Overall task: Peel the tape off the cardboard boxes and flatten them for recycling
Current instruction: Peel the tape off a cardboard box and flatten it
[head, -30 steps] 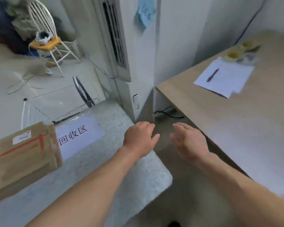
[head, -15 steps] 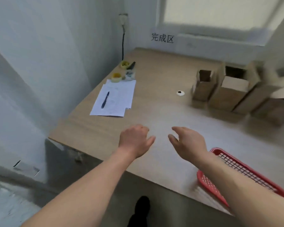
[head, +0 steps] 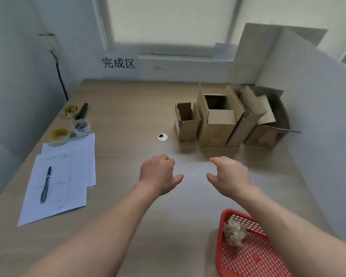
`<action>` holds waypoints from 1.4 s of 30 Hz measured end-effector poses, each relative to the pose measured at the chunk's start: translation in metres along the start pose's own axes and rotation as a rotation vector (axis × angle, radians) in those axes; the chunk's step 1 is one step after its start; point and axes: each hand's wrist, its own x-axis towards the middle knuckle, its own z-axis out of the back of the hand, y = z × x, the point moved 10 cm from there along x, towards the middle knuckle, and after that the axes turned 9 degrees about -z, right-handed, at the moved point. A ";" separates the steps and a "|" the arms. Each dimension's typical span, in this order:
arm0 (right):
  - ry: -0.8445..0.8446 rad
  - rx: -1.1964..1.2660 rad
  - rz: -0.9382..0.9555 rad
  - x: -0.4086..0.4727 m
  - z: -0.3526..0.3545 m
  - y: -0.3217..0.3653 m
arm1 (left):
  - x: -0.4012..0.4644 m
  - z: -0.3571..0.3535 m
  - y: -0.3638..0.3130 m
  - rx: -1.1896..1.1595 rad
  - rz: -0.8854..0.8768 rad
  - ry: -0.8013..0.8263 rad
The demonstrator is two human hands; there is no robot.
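Over the pale wood-grain surface [head: 128, 116], the view has swung from the recycling corner to the boxes [head: 218, 120], which now stand straight ahead. Left hand [head: 158, 174] and right hand [head: 230, 176] hover empty, fingers loosely curled, likely reaching. Matte brown corrugated flaps stand open; crumpled tape [head: 234, 232] lies in a red mesh basket [head: 254, 258].
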 end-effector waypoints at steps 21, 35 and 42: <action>0.029 0.043 0.207 0.174 -0.030 0.022 | 0.152 -0.014 0.025 0.112 0.072 0.097; -0.049 0.277 0.366 0.224 -0.050 0.078 | 0.137 -0.033 0.071 0.102 0.206 0.086; 0.009 1.251 -0.095 0.175 -0.071 0.014 | 0.078 -0.041 0.088 -0.144 0.178 -0.033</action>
